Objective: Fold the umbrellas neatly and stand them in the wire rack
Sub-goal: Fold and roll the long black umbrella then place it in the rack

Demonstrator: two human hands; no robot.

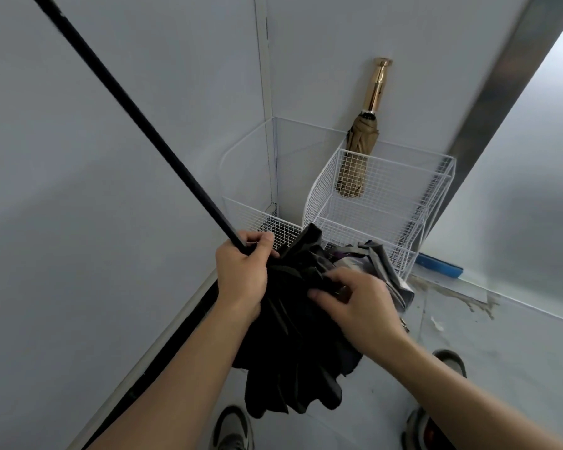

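Black umbrella (293,352): held in front of the person, above the floor (501,345). Its canopy is collapsed and hangs in loose folds, and its black shaft (127,115) runs up and to the left. Left hand (244,271): fingers curled round the shaft where it meets the canopy. Right hand (361,303): fingertips pinch a dark fold or strap on the canopy; which of the two is unclear. White wire rack (387,196): stands in the corner. Tan umbrella (359,147): folded, gold handle up, standing inside the rack and leaning on the wall (322,43). Grey umbrella (381,264): lies just behind the black canopy, at the rack's front.
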